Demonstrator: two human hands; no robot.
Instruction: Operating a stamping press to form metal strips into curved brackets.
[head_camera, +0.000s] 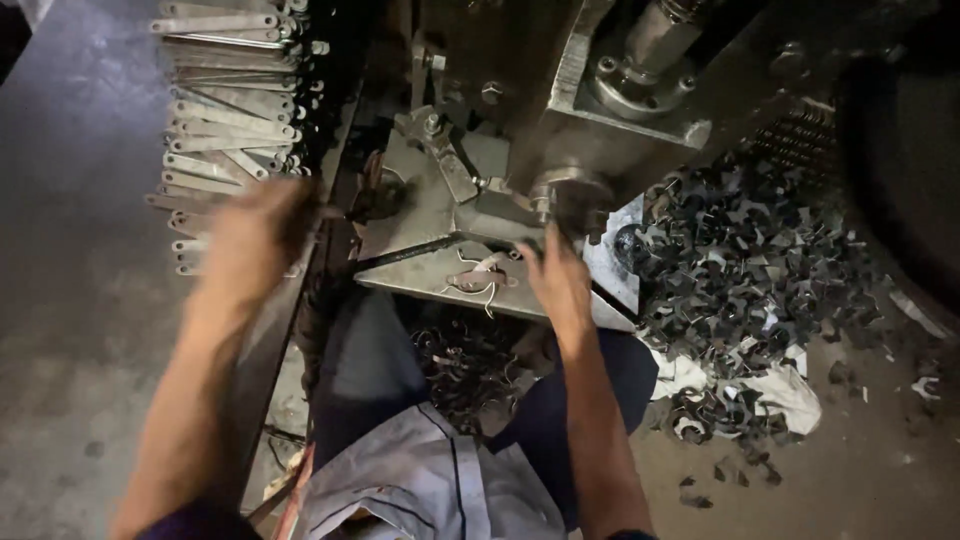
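**Many strips waiting, much scrap already down**

Stack of flat metal strips (225, 110) lying at upper left, fanned in rough layers beside the machine. Left hand (255, 235) at the lower edge of that stack, smeared by motion blur; grip impossible to tell, and contact with a strip not confirmed.

Right hand (555, 280) laid on the slanted press plate (420, 215), fingers stretched forward toward the die under the press head (640, 70); grip open, nothing seen held, fingertips partly lost in shadow. Small punched piece (480, 280) resting on the plate just left of that hand.

Heap of dark curled offcuts (740, 280) piled on the floor (70, 300) to the right of the plate, spilling over a white rag (790, 390). Second, smaller heap of offcuts (470, 365) below the plate, between the knees.

Judged from the two heaps: a good run of punching behind. Judged from the stack: a large share of stock not yet through the die. No strip visibly seated under the press head at present.
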